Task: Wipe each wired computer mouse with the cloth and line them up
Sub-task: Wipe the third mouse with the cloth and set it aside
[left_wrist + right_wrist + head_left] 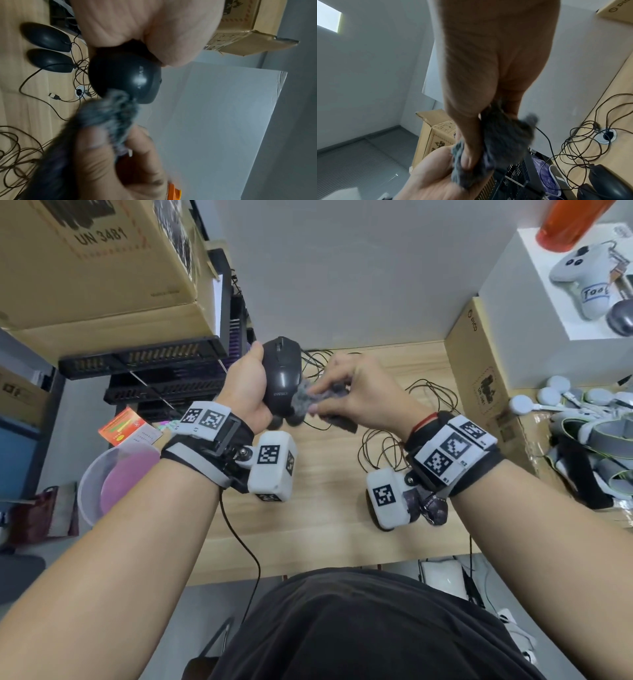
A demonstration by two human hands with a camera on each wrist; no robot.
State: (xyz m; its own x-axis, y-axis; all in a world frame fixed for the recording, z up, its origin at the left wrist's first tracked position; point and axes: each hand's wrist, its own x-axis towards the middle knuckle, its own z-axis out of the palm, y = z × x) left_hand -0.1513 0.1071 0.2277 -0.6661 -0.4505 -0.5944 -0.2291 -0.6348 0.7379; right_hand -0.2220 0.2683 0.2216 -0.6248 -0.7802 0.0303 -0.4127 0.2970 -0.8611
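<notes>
Left hand [247, 381]: glossy rounded mouse [281, 378] | right hand [359, 395]: fuzzy cloth [310, 400]

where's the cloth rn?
The grey cloth is bunched in the right hand, pressed against the lower right side of the black mouse that the left hand holds up above the wooden desk, centre of the head view.

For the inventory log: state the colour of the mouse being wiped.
Black, glossy, with pale lettering. The mouse shows best in the head view, gripped by the left hand.
</notes>
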